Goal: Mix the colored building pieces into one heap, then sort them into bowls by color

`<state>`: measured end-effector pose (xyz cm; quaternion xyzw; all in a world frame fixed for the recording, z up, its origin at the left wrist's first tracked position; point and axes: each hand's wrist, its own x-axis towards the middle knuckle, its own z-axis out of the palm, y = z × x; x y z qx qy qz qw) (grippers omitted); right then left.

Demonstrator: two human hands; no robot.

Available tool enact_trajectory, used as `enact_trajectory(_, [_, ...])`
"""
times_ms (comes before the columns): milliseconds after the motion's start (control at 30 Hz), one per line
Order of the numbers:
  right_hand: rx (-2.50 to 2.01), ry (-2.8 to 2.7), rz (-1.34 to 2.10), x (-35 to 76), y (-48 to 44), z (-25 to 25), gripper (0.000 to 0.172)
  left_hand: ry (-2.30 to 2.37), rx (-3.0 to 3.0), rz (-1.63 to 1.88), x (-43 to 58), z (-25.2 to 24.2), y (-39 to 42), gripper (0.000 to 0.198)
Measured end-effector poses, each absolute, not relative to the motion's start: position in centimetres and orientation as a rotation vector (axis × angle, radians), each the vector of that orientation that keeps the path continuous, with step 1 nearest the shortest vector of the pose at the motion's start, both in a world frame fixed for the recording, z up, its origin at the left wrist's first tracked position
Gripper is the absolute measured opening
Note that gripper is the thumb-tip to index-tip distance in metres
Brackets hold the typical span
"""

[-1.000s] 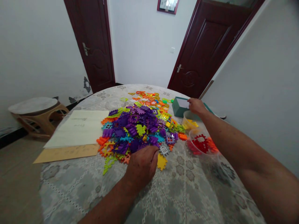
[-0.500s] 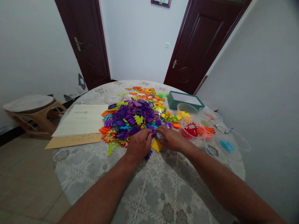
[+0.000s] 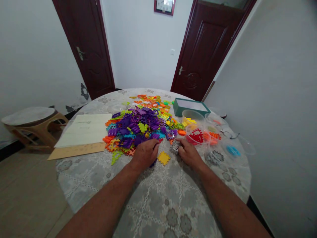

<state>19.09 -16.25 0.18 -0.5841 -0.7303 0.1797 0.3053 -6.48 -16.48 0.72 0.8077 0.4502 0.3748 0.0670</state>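
The right hand (image 3: pixel 189 153) has shifted away from the left hand (image 3: pixel 146 152), fingers at a gray piece (image 3: pixel 176 146), grip unclear; the yellow piece (image 3: pixel 163 158) now lies exposed between them. The left hand is curled, its hold hidden, the pile (image 3: pixel 128 125) just beyond.

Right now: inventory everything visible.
Table: 1, grey cloth, centre
Toy pile: 1, multicoloured, mid-table
Square piece: 1, yellow, near pile
Window piece: 1, grey, square's right
Tubs: several, clear, table's right
Box: 1, green, behind tubs
Sheet: 1, cream, table's left
Strip: 1, tan, beside sheet
Stool: 1, brown-white, left
Doors: 2, maroon, back
Frame: 1, red, back wall
Switch: 1, white, back wall
Left hand: 1, pile's near edge
Right hand: 1, at window piece
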Motion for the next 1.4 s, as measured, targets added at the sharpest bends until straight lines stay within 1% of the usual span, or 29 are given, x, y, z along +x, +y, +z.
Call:
enact_trajectory(167, [-1.544, -1.862, 0.546, 19.2, -16.0, -0.2, 0.042, 1.276, 2.489, 1.010, -6.6, 0.6, -16.5, 0.020])
enact_trajectory(233, [-1.499, -1.865, 0.558, 19.0, -16.3, 0.4, 0.038, 1.251, 2.522, 0.975, -6.7, 0.5, -16.5, 0.021])
enact_trajectory(300, [-1.441, -1.882, 0.492, 19.0, -16.7, 1.5, 0.035, 1.240, 2.558, 0.938, -6.9, 0.4, -16.4, 0.022])
enact_trajectory(367, [-1.381, -1.883, 0.352, 19.3, -17.2, 3.2, 0.032, 1.246, 2.585, 0.905, -7.0, 0.3, -16.3, 0.024])
enact_trajectory(467, [-1.383, -1.809, 0.037, 20.8, -18.1, 6.1, 0.032, 1.250, 2.594, 0.905, -7.1, 0.2, -16.0, 0.025])
enact_trajectory(567, [-1.531, -1.668, -0.300, 23.7, -19.1, 8.0, 0.031, 1.282, 2.551, 0.953, -7.0, 0.6, -16.1, 0.024])
enact_trajectory(633, [-1.660, -1.567, -0.467, 26.0, -19.4, 8.5, 0.030, 1.329, 2.501, 0.999, -6.9, 0.9, -16.2, 0.023])
enact_trajectory(733, [-1.823, -1.464, -0.582, 28.7, -19.4, 8.2, 0.030, 1.417, 2.426, 1.095, -7.0, 1.4, -16.1, 0.023])
enact_trajectory(833, [-1.801, -1.437, -0.630, 28.8, -19.2, 7.9, 0.030, 1.521, 2.324, 1.160, -7.3, 1.9, -16.0, 0.023])
enact_trajectory(933, [-1.588, -1.578, -0.550, 25.8, -19.2, 7.6, 0.027, 1.584, 2.225, 1.200, -7.6, 2.4, -16.0, 0.024])
enact_trajectory(1033, [-1.348, -1.918, -0.283, 20.9, -19.6, 6.2, 0.026, 1.592, 2.165, 1.249, -7.7, 2.7, -16.1, 0.025])
enact_trajectory(1100, [-1.250, -2.151, -0.088, 17.7, -20.0, 4.7, 0.029, 1.608, 2.123, 1.280, -7.7, 2.9, -16.1, 0.026])
enact_trajectory(1233, [-1.256, -2.458, 0.171, 13.8, -20.9, 2.1, 0.045, 1.630, 1.997, 1.316, -7.8, 3.3, -16.1, 0.029])
enact_trajectory(1333, [-1.312, -2.534, 0.211, 13.1, -21.2, 1.6, 0.042, 1.637, 1.955, 1.335, -8.0, 3.4, -16.0, 0.029])
enact_trajectory(1400, [-1.330, -2.522, 0.222, 13.3, -21.0, 1.6, 0.039, 1.587, 2.047, 1.288, -8.2, 3.5, -16.0, 0.028])
